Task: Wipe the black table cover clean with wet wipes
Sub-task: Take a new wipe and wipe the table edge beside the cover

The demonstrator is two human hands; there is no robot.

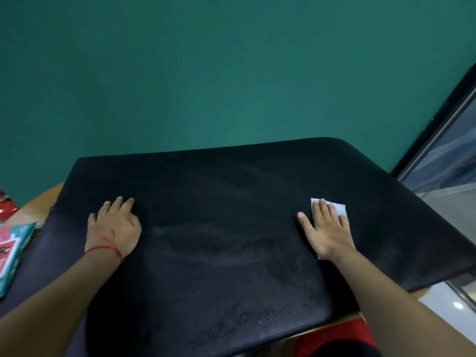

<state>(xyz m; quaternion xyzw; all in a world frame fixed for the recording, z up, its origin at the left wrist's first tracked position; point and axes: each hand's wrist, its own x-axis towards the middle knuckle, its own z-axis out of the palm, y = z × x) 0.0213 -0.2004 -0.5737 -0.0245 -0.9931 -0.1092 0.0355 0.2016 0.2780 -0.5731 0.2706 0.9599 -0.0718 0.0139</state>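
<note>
The black table cover (219,202) spreads over the table in front of me, with faint greyish streaks across its middle and damp-looking specks near the front edge. My right hand (325,228) lies flat with straight fingers on a white wet wipe (339,208), pressing it onto the right part of the cover. The wipe shows past my fingertips and again under my wrist. My left hand (116,225), with a red thread around the wrist, rests palm down on the left part of the cover, fingers slightly bent, holding nothing.
A teal and red packet (13,251) lies at the left edge beside the cover. A red object (6,207) stands behind it. A green wall rises beyond the table. A glass partition with a metal frame (438,140) runs along the right.
</note>
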